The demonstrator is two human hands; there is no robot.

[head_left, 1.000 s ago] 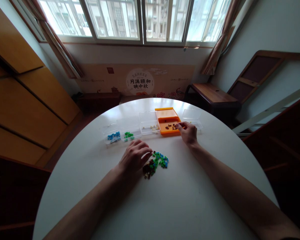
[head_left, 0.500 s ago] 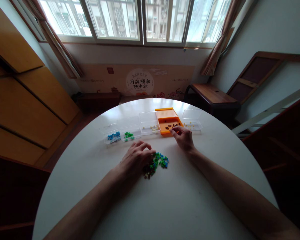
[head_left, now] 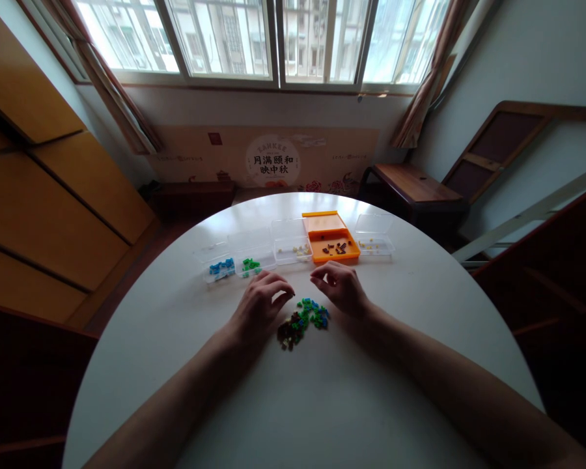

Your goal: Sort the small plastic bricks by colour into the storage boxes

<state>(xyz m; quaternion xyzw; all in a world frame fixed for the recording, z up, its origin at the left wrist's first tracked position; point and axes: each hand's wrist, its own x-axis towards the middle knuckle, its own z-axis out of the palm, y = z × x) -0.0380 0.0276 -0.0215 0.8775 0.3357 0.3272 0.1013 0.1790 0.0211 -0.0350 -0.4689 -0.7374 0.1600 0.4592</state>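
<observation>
A small pile of mixed green, blue and dark brown bricks (head_left: 303, 319) lies on the round white table (head_left: 322, 404). My left hand (head_left: 260, 307) rests just left of the pile, its fingers curled and its tips pinched near the pile's upper edge; what they hold, if anything, is too small to see. My right hand (head_left: 340, 288) hovers just behind and right of the pile, fingers loosely bent and apart, with nothing in them. Behind my hands stands an orange box (head_left: 333, 228) with several brown bricks in it.
A row of clear boxes flanks the orange one: one with blue bricks (head_left: 218, 268), one with green bricks (head_left: 252, 262), one with pale bricks (head_left: 293, 247), and one with yellow bricks (head_left: 375, 242) at the right. A wooden bench (head_left: 415, 185) stands beyond the table.
My right hand has drawn back from the orange box to just behind the pile. My left hand has stayed by the pile, its fingers shifting slightly.
</observation>
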